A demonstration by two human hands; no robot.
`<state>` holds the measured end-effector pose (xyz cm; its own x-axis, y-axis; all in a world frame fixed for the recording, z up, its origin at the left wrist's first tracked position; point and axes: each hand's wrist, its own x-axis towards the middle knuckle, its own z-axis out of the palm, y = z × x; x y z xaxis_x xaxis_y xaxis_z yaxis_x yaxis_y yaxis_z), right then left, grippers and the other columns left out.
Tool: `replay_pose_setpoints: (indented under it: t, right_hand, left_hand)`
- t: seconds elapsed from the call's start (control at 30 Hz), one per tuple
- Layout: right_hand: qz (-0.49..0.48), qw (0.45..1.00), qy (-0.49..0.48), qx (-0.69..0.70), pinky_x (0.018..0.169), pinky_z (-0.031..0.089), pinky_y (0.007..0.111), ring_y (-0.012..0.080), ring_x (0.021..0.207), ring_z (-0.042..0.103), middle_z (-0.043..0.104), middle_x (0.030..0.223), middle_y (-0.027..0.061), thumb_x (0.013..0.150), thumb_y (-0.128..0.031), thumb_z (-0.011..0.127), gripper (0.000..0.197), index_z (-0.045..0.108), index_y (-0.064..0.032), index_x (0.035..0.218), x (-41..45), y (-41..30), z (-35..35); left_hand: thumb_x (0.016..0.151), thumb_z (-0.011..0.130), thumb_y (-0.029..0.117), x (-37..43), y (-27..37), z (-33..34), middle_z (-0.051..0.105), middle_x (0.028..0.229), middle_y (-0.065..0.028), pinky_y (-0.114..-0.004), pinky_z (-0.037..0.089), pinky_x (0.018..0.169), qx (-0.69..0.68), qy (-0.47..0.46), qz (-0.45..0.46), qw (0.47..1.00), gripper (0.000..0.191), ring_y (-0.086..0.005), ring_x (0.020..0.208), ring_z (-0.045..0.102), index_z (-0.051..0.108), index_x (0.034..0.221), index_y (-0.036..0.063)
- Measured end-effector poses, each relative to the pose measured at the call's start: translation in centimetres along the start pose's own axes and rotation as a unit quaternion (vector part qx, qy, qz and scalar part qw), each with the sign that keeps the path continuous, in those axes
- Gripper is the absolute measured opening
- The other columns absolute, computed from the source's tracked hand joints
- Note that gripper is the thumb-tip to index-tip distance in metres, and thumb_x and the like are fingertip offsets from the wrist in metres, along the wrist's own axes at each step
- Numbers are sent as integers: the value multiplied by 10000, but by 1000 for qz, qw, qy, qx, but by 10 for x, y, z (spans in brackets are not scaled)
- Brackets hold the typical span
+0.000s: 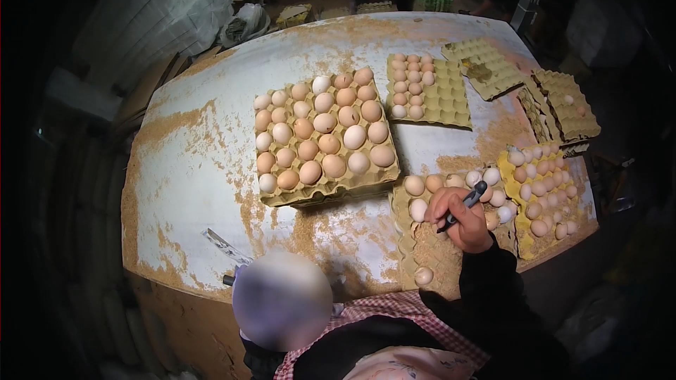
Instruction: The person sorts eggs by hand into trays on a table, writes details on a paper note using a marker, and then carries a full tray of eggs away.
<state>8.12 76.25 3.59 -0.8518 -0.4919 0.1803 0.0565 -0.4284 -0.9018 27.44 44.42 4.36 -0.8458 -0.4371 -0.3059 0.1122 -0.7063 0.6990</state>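
My right hand (467, 229) grips a grey-and-black marker pen (465, 207), dark tip pointing down and left. It hovers over a cardboard egg tray (404, 245) at the table's near right. White and brown eggs fill the far part of that tray, among them a white egg (418, 210) beside my fingers. Sawdust covers its near part, where a single egg (423, 276) lies. My left hand is out of view. Left of my right hand stands a stack of egg trays (338, 190), its top one full of eggs, some with dark marks or spots.
A yellow tray of eggs (509, 179) adjoins on the right. Behind are a partly filled tray (451, 95), a stained tray (483, 68) and stacked trays (573, 105). Sawdust lies scattered over the white tabletop (185, 169). A blurred round shape (282, 301) covers part of the near edge.
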Motion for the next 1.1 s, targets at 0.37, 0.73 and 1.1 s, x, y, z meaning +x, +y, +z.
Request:
replay_pose_setpoints:
  t: [0.37, 0.73, 1.1]
  right_hand:
    - [40, 758, -522, 389, 604, 500, 324, 268, 734, 653, 662, 893, 202, 797, 5, 676, 215, 667, 76, 1000, 14, -64, 138]
    - [10, 732, -552, 399, 633, 505, 330, 271, 771, 652, 654, 935, 201, 832, -26, 643, 202, 660, 69, 1009, 2, -63, 151]
    - [-34, 735, -592, 329, 663, 509, 337, 274, 809, 651, 645, 978, 201, 866, -57, 611, 198, 653, 63, 1017, 12, -79, 149]
  left_hand:
    - [931, 517, 293, -26, -39, 31, 609, 1065, -72, -268, 453, 840, 321, 108, 288, 896, 348, -149, 967, 566, 532, 1171, 40]
    - [990, 419, 258, -30, -13, 12, 621, 1086, -57, -292, 456, 868, 109, 55, 116, 986, 317, -136, 985, 567, 549, 1181, 41]
    - [964, 463, 284, -39, 0, 79, 654, 910, -53, -299, 484, 737, 118, -113, 76, 984, 249, -159, 816, 604, 586, 1048, 85]
